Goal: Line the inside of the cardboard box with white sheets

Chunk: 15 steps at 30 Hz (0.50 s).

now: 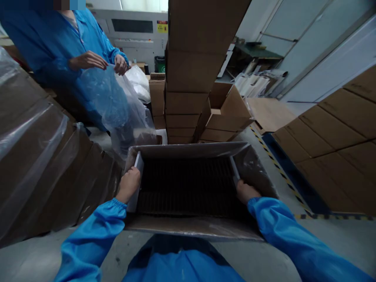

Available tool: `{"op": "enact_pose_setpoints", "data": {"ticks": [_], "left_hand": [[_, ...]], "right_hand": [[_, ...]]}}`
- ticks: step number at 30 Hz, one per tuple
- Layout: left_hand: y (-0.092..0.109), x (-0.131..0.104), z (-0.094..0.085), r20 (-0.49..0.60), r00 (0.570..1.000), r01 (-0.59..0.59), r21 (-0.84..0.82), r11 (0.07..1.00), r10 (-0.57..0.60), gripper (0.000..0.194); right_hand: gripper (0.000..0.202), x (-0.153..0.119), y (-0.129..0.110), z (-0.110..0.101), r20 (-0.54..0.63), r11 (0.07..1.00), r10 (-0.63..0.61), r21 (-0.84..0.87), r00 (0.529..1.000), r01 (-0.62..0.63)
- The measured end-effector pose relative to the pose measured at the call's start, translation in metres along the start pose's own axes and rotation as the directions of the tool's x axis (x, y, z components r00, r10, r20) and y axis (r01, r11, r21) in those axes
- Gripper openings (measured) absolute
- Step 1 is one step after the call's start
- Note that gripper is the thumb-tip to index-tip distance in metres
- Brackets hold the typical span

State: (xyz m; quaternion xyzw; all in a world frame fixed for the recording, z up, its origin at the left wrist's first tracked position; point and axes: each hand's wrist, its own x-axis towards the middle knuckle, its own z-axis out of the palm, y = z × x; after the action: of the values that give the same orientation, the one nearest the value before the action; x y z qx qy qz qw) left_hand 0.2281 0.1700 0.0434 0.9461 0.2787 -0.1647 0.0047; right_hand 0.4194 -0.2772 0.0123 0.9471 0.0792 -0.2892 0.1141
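An open cardboard box (188, 149) stands on the floor right in front of me, its flaps spread out. Inside sits a dark ribbed tray (188, 188) with pale end pieces on either side. My left hand (128, 184) grips the left pale end piece (135, 172). Across the box, my right hand (246, 191) grips the right pale end piece (235, 170). Both of my arms wear blue sleeves. How deep the tray sits in the box is hidden.
A person in a blue coat (53, 43) stands at the upper left, holding a clear plastic bag (114, 98) with both hands. A tall stack of cartons (190, 70) rises behind the box. Wrapped cartons (38, 164) crowd the left, flat cartons (331, 145) the right.
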Motion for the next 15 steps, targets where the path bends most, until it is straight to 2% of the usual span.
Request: {"op": "enact_pose_setpoints", "data": {"ticks": [3,6,8,11,15], "left_hand": [[0.002,0.012,0.011,-0.031,0.999,0.029,-0.002,1.000,-0.029,0.041],[0.002,0.019,0.013,-0.023,1.000,-0.008,0.012,1.000,0.009,0.042],[0.003,0.019,0.012,-0.013,0.999,-0.038,0.040,0.998,0.038,0.042],[0.006,0.018,0.012,-0.057,0.997,-0.049,0.081,0.996,0.053,0.041],[0.006,0.018,0.023,-0.111,0.990,-0.066,0.146,0.987,0.083,0.045]], "right_hand": [[0.040,-0.004,-0.003,-0.006,0.023,1.000,-0.016,0.008,1.000,0.016],[0.035,-0.008,-0.003,-0.013,0.029,1.000,-0.011,-0.010,1.000,0.012],[0.031,-0.008,-0.002,-0.017,0.034,1.000,-0.013,-0.023,0.999,0.014],[0.030,-0.005,0.001,-0.018,0.047,0.999,-0.017,-0.039,0.999,0.019],[0.033,0.003,0.003,-0.015,0.068,0.998,-0.015,-0.066,0.998,0.019]]}}
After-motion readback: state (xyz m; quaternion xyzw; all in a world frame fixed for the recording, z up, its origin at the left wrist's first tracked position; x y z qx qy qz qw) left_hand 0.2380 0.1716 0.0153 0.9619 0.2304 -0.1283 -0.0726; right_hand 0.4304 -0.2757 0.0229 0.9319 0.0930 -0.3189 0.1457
